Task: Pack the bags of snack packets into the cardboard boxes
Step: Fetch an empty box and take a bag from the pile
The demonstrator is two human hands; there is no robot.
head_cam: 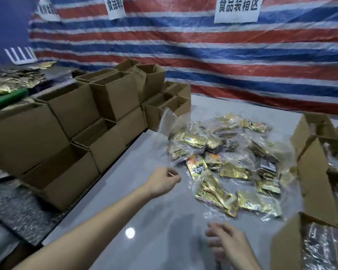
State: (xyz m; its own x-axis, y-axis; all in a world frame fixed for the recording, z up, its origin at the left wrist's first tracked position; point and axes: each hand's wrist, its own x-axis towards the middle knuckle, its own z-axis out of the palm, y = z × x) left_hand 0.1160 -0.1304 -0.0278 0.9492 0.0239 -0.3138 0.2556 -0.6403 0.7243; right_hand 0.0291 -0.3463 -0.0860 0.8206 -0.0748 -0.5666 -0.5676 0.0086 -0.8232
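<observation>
A heap of clear plastic bags of gold snack packets (pixel 228 164) lies on the grey table (pixel 144 211), right of centre. My left hand (pixel 165 181) hovers just left of the heap, fingers loosely curled, holding nothing. My right hand (pixel 225 240) is low at the near edge, blurred, fingers spread towards the nearest bag (pixel 240 201) without touching it. Empty open cardboard boxes (pixel 66 117) are stacked along the left. Open boxes on the right (pixel 318 244) hold bagged packets.
A red, white and blue striped tarpaulin (pixel 222 55) with paper signs forms the back wall. More small boxes (pixel 170 106) stand at the far side of the table. Loose gold packets (pixel 12 78) and a green object (pixel 6 99) lie far left.
</observation>
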